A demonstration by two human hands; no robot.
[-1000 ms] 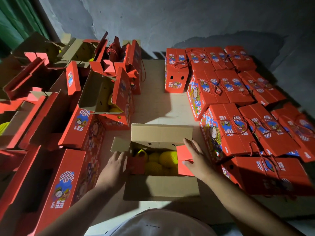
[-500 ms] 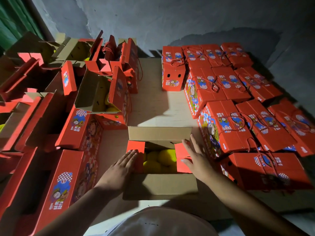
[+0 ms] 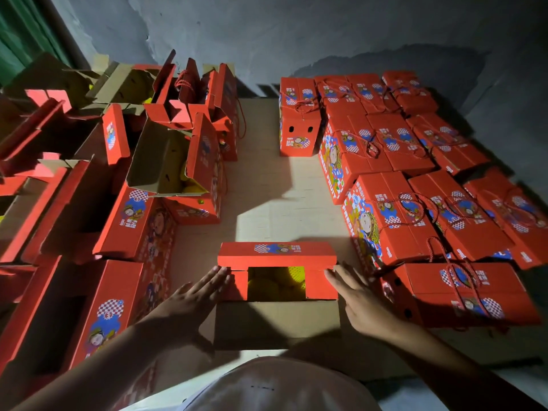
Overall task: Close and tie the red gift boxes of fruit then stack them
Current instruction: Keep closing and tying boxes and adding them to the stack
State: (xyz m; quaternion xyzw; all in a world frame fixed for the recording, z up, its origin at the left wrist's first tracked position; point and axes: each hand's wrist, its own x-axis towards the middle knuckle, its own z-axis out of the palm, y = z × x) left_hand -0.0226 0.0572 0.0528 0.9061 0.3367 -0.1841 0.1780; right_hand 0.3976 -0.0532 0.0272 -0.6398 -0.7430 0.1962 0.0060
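Note:
A red gift box [image 3: 277,253] stands on the cardboard sheet right in front of me. Its far flap lies folded down over the two red side flaps. The near brown flap [image 3: 277,321] still hangs open toward me. Yellow netted fruit [image 3: 281,283] shows through the gap in the middle. My left hand [image 3: 192,301] reaches to the box's left edge, straight fingertips touching the left side flap. My right hand [image 3: 360,301] lies flat by the right edge, fingertips at the right side flap. Neither hand holds anything.
Closed, string-tied red boxes [image 3: 394,215] are packed in rows on the right, back to the wall. Open boxes [image 3: 175,167] with raised flaps crowd the left. A strip of bare cardboard floor [image 3: 267,188] runs between them. A white cap brim [image 3: 275,387] shows at the bottom.
The two side flaps were pushed inward and the far flap came down over them. Both hands slid out to the box's left and right edges.

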